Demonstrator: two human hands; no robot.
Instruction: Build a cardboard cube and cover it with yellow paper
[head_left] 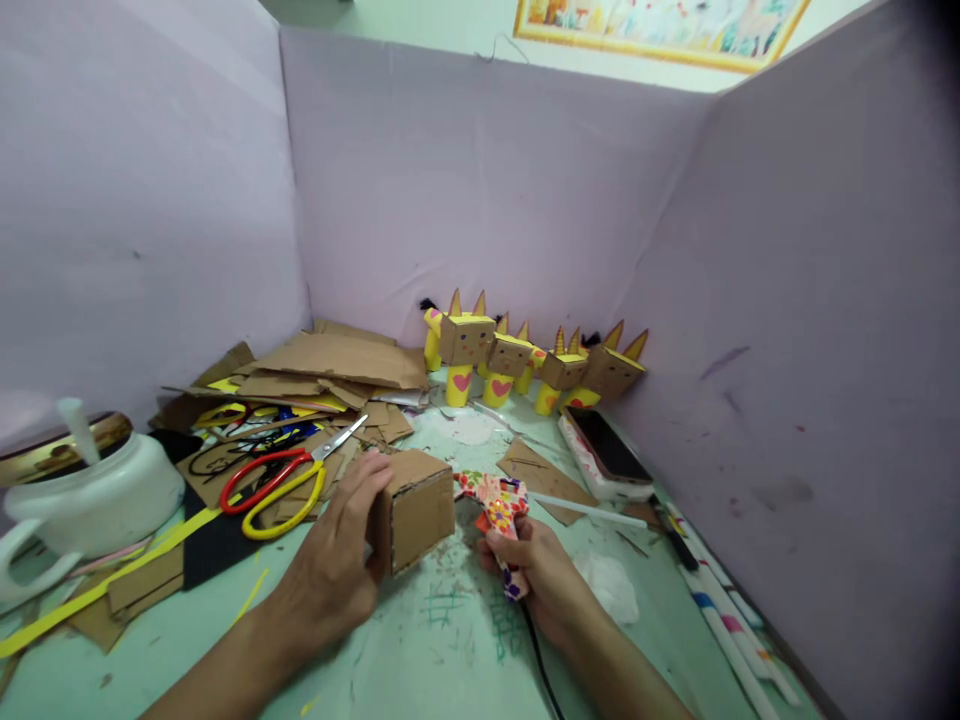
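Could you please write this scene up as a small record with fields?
Left hand: holds box
Right hand: grips glue gun, black cord trailing below
Glue gun nozzle: toward box
Left side: white pot, scissors, cardboard sheets
Back: yellow figures with cardboard heads, pointed ears or horns
Right side: phone, pens
Surface: pale green, marked and littered with scraps

The place looks like a small craft corner, its bench (420, 660) walled by pale panels (480, 180). Cardboard scraps (337, 360) and red-and-yellow scissors (281, 490) lie beyond the left hand (337, 550); horned cardboard figures (469, 345) stand beyond the right hand (532, 565), and markers (724, 610) lie to its right.
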